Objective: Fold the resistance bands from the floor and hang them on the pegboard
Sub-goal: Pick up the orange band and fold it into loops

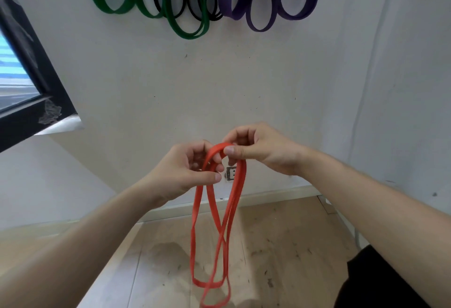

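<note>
Both hands pinching the folded top of the red band [214, 210], left hand [185, 173], right hand [258, 149], loops dangling below the green bands [170, 10] and purple bands [268, 2] hanging on the wall

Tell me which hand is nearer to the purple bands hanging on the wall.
Right. The right hand is straight below the purple bands; the left hand is lower and further left. Both grip the red band.
</note>
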`<state>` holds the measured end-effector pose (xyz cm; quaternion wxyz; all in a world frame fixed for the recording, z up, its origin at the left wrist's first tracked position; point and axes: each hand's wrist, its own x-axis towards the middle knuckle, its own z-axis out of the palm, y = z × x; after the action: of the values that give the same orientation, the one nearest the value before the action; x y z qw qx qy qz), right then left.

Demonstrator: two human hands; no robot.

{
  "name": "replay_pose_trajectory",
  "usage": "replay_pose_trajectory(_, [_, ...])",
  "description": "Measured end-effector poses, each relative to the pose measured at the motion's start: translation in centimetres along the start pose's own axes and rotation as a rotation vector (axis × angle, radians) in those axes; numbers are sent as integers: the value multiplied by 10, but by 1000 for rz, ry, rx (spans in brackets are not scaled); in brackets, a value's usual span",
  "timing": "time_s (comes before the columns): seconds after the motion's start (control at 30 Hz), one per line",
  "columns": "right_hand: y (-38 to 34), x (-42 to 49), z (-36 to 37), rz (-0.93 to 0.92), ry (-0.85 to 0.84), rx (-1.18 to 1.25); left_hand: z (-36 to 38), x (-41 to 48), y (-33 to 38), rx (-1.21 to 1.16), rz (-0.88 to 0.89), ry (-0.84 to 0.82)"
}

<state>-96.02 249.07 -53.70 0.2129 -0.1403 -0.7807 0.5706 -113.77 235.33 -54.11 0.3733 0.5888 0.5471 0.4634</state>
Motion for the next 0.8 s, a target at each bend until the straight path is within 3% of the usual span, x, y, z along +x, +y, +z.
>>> replay_pose_trajectory(0.27, [-11,1,-27,-133,282,109,-7,-2,-2,49,0,35])
replay_pose_trajectory(0.63, [0,-3,-64,-102,369,254,-1,1,2,66,6,9])
replay_pose_trajectory(0.7, [6,-5,-71,-68,328,226,-1,1,2,34,7,19])
replay_pose_trajectory(0.8, [18,-10,-76,84,122,-27,-1,0,3,-22,14,24])
